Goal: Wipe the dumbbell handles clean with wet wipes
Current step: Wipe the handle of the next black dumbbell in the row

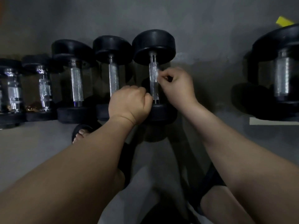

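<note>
The dumbbell in work lies on the grey floor, the last at the right of a row of other dumbbells. Its metal handle runs away from the person. The right hand pinches a small white piece against the right side of the handle, a little above the middle. The light is poor, but this piece is most probably the wet wipe. The left hand is curled like a fist just beside the lower end of the handle. I cannot tell if it grips something or only leans there.

To do this step well, the wipe should be opened wider, because so small a fold covers only one strip. It is better to wrap it around the bar and pull it along the whole rough part, from one black head to the other. The left hand should hold the near head so the dumbbell does not roll. The underside needs a turn of the bar.
</note>
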{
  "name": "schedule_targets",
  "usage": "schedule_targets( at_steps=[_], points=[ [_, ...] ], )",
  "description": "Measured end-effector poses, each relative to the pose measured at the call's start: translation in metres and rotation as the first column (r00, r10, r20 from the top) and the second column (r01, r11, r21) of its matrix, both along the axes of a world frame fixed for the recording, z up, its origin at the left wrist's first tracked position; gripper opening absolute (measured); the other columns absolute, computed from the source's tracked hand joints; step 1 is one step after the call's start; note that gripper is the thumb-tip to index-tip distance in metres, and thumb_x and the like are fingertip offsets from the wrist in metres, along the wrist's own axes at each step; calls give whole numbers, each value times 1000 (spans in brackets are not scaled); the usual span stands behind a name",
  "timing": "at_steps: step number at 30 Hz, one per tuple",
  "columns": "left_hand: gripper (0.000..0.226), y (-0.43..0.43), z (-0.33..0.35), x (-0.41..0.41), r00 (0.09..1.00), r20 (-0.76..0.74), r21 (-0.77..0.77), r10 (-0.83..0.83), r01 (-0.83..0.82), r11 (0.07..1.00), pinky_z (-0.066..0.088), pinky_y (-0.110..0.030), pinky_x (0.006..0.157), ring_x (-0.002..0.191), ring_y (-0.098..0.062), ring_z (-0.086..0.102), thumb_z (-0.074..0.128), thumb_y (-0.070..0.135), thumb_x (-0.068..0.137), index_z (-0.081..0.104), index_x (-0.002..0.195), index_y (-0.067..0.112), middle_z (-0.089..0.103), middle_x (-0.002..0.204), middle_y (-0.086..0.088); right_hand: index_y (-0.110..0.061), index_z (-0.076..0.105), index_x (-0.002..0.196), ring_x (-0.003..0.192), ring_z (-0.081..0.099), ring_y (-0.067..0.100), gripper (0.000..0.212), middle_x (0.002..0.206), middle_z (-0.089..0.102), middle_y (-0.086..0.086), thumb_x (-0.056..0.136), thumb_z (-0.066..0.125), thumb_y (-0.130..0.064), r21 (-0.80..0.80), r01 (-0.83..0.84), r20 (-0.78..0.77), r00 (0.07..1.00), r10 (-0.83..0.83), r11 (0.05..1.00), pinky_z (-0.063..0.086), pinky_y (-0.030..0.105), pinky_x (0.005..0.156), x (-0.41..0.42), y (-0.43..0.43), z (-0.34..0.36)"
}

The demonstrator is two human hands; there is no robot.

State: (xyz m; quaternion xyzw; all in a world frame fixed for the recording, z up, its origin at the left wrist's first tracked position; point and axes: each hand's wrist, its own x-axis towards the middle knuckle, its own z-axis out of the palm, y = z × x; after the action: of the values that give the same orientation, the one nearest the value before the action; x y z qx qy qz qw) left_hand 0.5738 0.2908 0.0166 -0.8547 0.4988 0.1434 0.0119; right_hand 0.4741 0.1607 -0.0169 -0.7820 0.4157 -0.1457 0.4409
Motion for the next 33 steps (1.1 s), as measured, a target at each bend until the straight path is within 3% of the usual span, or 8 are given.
schedule_targets(
  at_steps=[4,7,10,15,19,21,25,33],
  points=[
    [34,3,0,0,1000,15,-25,-21,21,999,19,-33,58,77,-31,58,31,40,92,45,69,21,62,76,-5,-12,68,81,74,49,11,16,82,56,1,94,65,-20,-206,-228,-37,974,225,952,39,27,65,8,-18,6],
    [42,3,0,0,1000,8,-25,-14,14,1000,23,-31,59,74,-31,59,31,41,91,55,68,16,62,74,-5,-11,74,93,75,60,23,21,92,62,9,98,60,-24,-306,-356,-89,934,346,883,43,30,64,16,-29,6],
    [45,2,-2,1,1000,-2,-8,-10,10,1000,24,-31,59,73,-30,58,30,43,90,58,69,15,61,73,-4,-10,74,100,78,62,26,22,96,63,10,100,59,-25,-319,-515,-134,855,500,796,46,33,65,13,-47,11],
    [47,2,-2,3,1000,-3,8,-13,13,1000,26,-32,58,71,-31,58,28,44,90,60,70,15,62,73,-5,-12,74,109,84,63,21,17,104,64,7,97,64,-20,-293,-697,-191,713,674,655,41,22,72,7,-87,46],
    [47,-1,0,3,1000,14,8,-10,10,1000,25,-31,58,71,-33,60,29,44,90,61,71,14,63,73,-6,-9,74,111,85,65,20,18,104,63,7,95,66,-12,-280,-790,-133,595,793,546,55,35,77,5,-103,57],
    [47,-2,1,3,1000,15,12,-9,8,1000,25,-31,58,72,-33,60,29,44,90,60,71,15,63,73,-6,-9,74,112,86,65,21,21,106,63,8,93,66,-10,-288,-782,-124,604,788,554,55,36,78,8,-100,50],
    [46,-2,-1,2,999,35,2,-6,6,1000,25,-32,58,73,-32,60,29,45,89,59,71,15,62,74,-6,-9,73,115,87,63,24,24,106,63,11,94,63,-16,-335,-677,-113,719,686,655,51,33,74,12,-83,23],
    [49,0,-1,1,998,55,-22,-13,14,1000,24,-33,59,77,-32,60,24,47,88,58,72,16,62,76,-6,-6,69,118,72,62,37,33,97,63,18,101,50,-26,-450,-679,-188,707,682,580,51,38,60,17,-69,4]
  ],
)
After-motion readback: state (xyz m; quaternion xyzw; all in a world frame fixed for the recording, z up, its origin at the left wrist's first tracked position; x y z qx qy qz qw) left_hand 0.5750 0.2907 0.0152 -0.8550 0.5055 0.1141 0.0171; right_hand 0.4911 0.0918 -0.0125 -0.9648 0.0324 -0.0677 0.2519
